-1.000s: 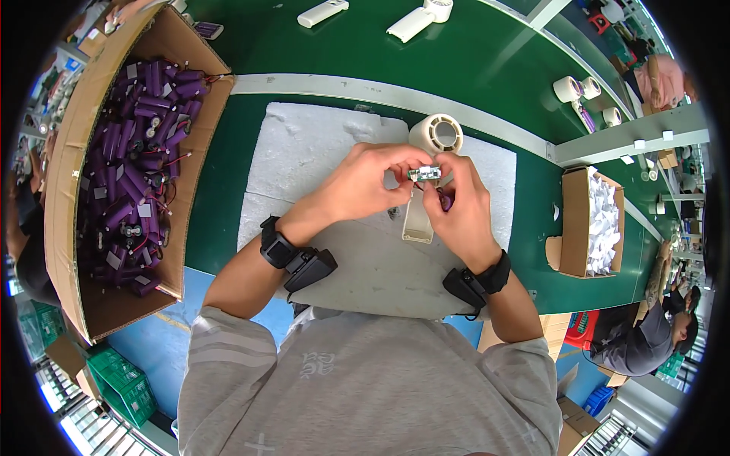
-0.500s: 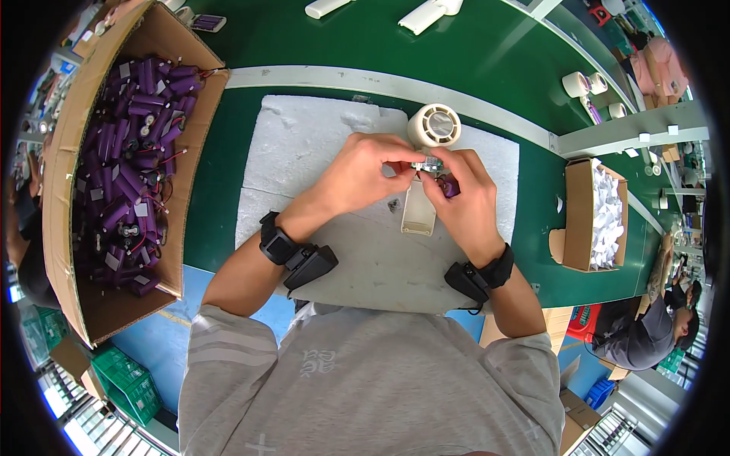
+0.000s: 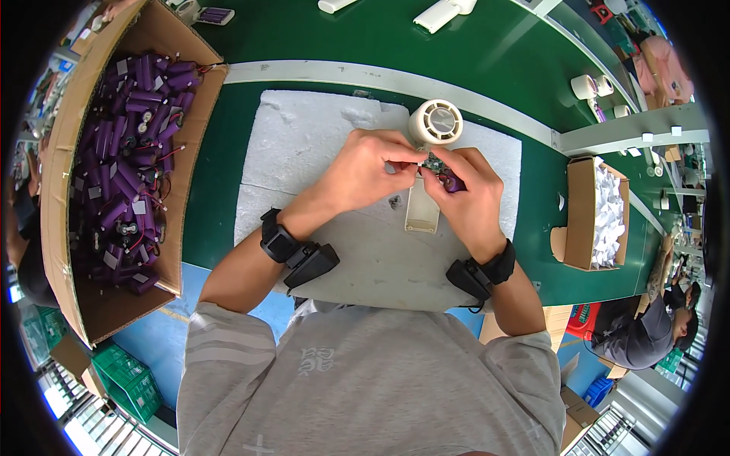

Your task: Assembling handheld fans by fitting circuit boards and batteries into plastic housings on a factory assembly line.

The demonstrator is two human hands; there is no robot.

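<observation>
A cream-white handheld fan lies on the foam pad, its round head (image 3: 441, 121) at the far side and its open handle shell (image 3: 422, 211) pointing toward me. Over the handle, my right hand (image 3: 473, 194) pinches a small green circuit board (image 3: 434, 163) between thumb and fingers. A purple battery cell (image 3: 454, 184) sits tucked against that hand's fingers. My left hand (image 3: 374, 169) is closed in a pinch at the board's left edge; what its fingertips hold is too small to make out. Small dark bits (image 3: 395, 202) rest on the pad left of the handle.
The white foam pad (image 3: 285, 152) covers the green bench before me. On the left stands a cardboard box (image 3: 199, 144) full of purple batteries with wires. A smaller box of white pieces (image 3: 606, 216) is at right. More fan parts (image 3: 445, 14) lie beyond the pale rail.
The board has tipped and dropped slightly between my fingers, and the left fingertips have closed near its left edge. The fan has barely shifted in view.
</observation>
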